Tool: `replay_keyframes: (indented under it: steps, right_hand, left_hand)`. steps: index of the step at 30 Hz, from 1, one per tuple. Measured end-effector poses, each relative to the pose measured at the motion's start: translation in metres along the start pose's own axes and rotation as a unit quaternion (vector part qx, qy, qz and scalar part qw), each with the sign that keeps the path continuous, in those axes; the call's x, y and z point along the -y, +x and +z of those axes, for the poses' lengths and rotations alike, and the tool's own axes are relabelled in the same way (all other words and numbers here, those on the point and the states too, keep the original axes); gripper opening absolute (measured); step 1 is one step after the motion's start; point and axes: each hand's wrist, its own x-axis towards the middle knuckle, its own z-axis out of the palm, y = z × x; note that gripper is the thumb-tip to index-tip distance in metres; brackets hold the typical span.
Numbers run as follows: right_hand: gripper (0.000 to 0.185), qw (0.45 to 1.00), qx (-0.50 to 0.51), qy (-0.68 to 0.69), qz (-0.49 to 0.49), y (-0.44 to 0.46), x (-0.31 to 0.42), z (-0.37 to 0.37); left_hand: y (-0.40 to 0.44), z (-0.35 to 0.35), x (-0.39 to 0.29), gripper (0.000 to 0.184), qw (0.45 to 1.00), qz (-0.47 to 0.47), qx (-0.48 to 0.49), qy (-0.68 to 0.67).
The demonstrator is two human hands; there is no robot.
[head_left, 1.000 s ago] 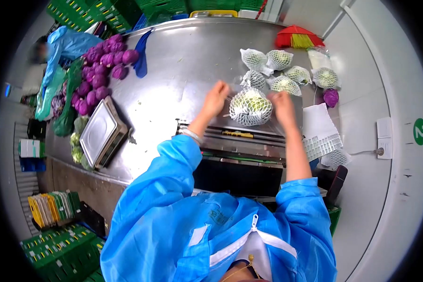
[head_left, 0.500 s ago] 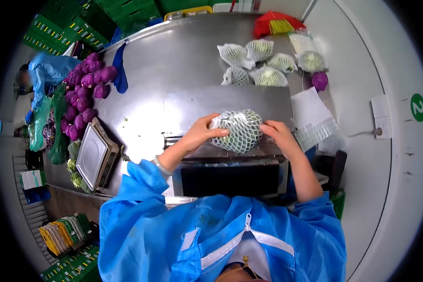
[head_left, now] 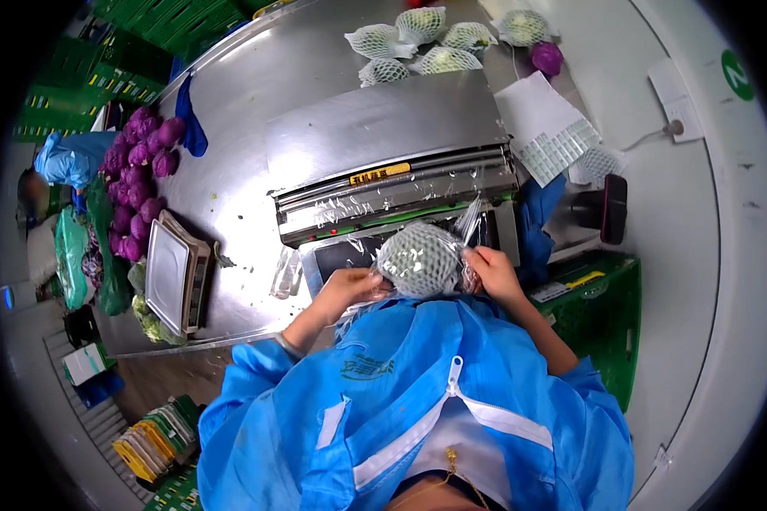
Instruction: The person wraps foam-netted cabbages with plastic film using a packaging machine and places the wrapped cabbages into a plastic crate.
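A round vegetable in white foam netting (head_left: 418, 258), with clear film around it, is held close to the blue jacket. My left hand (head_left: 353, 288) is closed on its left side, the fingertips at the film. On the right side, my right hand (head_left: 490, 270) pinches the film by the netting. Just beyond the wrapped vegetable lies a metal wrapping machine (head_left: 392, 192) with a yellow label and small red lights. Loose clear film stands up at the vegetable's upper right.
Several netted vegetables (head_left: 446, 60) lie at the back. Purple cabbages (head_left: 134, 183) are piled left, beside a scale (head_left: 169, 274). A co-worker in blue (head_left: 72, 159) is at the far left. A green crate (head_left: 601, 319) and a sheet of labels (head_left: 558, 151) are at right.
Both hands have drawn the netted vegetable back from the machine toward the jacket. Clear film now shows around it. The view has shifted, and more of the machine and the green crate shows.
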Motion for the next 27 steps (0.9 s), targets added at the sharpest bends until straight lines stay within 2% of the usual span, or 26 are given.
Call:
replay_keyframes:
  steps: [2,3,6,7,8,9,10,11,12,14,15,16,17,18,19,20,21,22,23,25,26,27]
  right_hand:
    - [0.041,0.997,-0.071,0.013,-0.018,0.001,-0.02,0.003]
    - [0.042,0.991,-0.12,0.005,-0.055,0.006,-0.029,0.006]
    - [0.046,0.971,-0.211,-0.052,-0.101,0.013,-0.048,0.002]
    - [0.045,0.949,-0.252,-0.153,-0.113,0.016,-0.049,-0.004]
    - [0.042,0.92,-0.281,-0.234,-0.142,0.022,-0.054,-0.007]
    - [0.04,0.869,-0.312,-0.339,-0.18,0.028,-0.06,-0.007]
    - [0.038,0.804,-0.34,-0.439,-0.215,0.036,-0.063,-0.006]
    - [0.035,0.771,-0.335,-0.479,-0.254,0.045,-0.066,-0.003]
    - [0.033,0.735,-0.328,-0.517,-0.292,0.054,-0.066,0.003]
    - [0.028,0.69,-0.325,-0.511,-0.396,0.071,-0.071,0.013]
    - [0.025,0.716,-0.306,-0.514,-0.361,0.075,-0.074,0.015]
    - [0.021,0.742,-0.285,-0.514,-0.321,0.068,-0.069,0.021]
    - [0.018,0.832,-0.279,-0.35,-0.329,0.059,-0.06,0.02]
    - [0.022,0.922,-0.21,-0.17,-0.275,0.049,-0.046,0.018]
    - [0.027,0.969,-0.129,0.02,-0.208,0.031,-0.039,0.023]
    - [0.032,0.968,-0.04,0.213,-0.129,0.009,-0.035,0.028]
    - [0.032,0.982,0.01,0.182,-0.055,-0.013,-0.024,0.028]
    - [0.034,0.986,0.059,0.152,0.016,-0.032,-0.018,0.028]
    - [0.031,0.986,0.078,0.108,-0.102,-0.042,-0.032,0.027]
    - [0.031,0.936,0.082,0.035,-0.34,-0.068,-0.04,0.026]
    - [0.029,0.95,0.123,0.039,-0.283,-0.084,-0.03,0.016]
    - [0.028,0.96,0.161,0.04,-0.225,-0.106,-0.001,0.007]
  left_hand:
    - [-0.008,-0.014,0.034,0.039,0.99,0.053,-0.08,0.099]
    - [-0.01,-0.003,0.036,0.036,0.987,0.093,-0.117,0.052]
    - [-0.003,0.002,0.032,0.038,0.964,0.145,-0.22,0.03]
    - [0.009,-0.003,0.039,0.043,0.945,0.173,-0.267,0.072]
    - [0.026,-0.02,0.052,0.039,0.932,0.186,-0.289,0.114]
    - [0.034,-0.017,0.053,0.035,0.835,0.225,-0.368,0.342]
    - [0.044,-0.014,0.053,0.031,0.68,0.253,-0.422,0.544]
    - [0.051,-0.011,0.055,0.022,0.622,0.275,-0.409,0.608]
    - [0.059,-0.004,0.05,0.015,0.593,0.295,-0.393,0.637]
    - [0.086,0.0,0.052,0.013,0.567,0.33,-0.336,0.676]
    - [0.103,0.003,0.057,0.016,0.564,0.429,-0.299,0.639]
    - [0.108,0.01,0.058,0.023,0.617,0.403,-0.284,0.613]
    - [0.105,0.017,0.058,0.023,0.649,0.379,-0.245,0.613]
    - [0.107,0.027,0.054,0.023,0.676,0.361,-0.205,0.609]
    - [0.119,0.037,0.077,0.023,0.765,0.436,-0.198,0.431]
    - [0.093,0.056,0.065,0.019,0.738,0.447,-0.194,0.466]
    - [0.066,0.076,0.053,0.016,0.71,0.459,-0.191,0.499]
    - [0.054,0.085,0.043,0.013,0.689,0.536,-0.156,0.462]
    - [0.042,0.094,0.033,0.011,0.66,0.607,-0.117,0.428]
    - [0.037,0.106,0.017,0.011,0.698,0.651,-0.005,0.3]
    - [0.034,0.108,0.022,0.015,0.761,0.595,0.027,0.256]
    - [0.022,0.131,0.013,0.023,0.847,0.467,-0.034,0.25]
